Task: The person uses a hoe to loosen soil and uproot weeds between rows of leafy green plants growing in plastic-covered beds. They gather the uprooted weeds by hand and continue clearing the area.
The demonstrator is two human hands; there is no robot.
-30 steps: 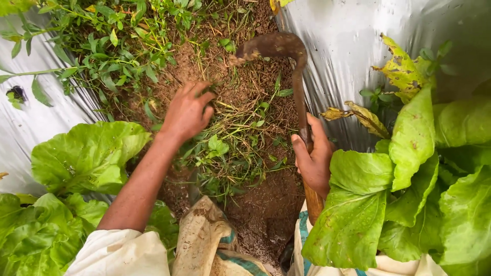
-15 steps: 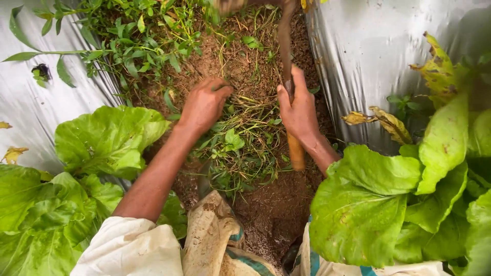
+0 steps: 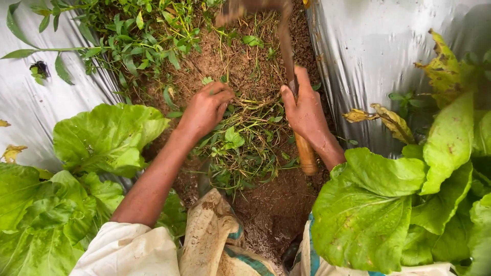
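Note:
My right hand [image 3: 305, 111] grips the wooden handle [image 3: 306, 154] of a curved, rusty hand hoe [image 3: 284, 36]. Its blade reaches up to the top edge of the view, over bare brown soil. My left hand [image 3: 205, 110] rests on a heap of pulled weeds [image 3: 244, 139], with its fingers curled into the grass stems. The weeds lie in the furrow between my two hands.
Silver plastic mulch sheets [image 3: 373, 46] flank the soil strip on both sides. Large green leafy plants stand at the left [image 3: 97, 140] and right [image 3: 394, 204]. Uncut weeds [image 3: 133, 36] grow at the top left. My cloth-covered knees [image 3: 209, 240] are at the bottom.
My right hand has swung the hoe from the right side up and forward, so the blade now sits at the top edge. My left hand has closed further into the weeds.

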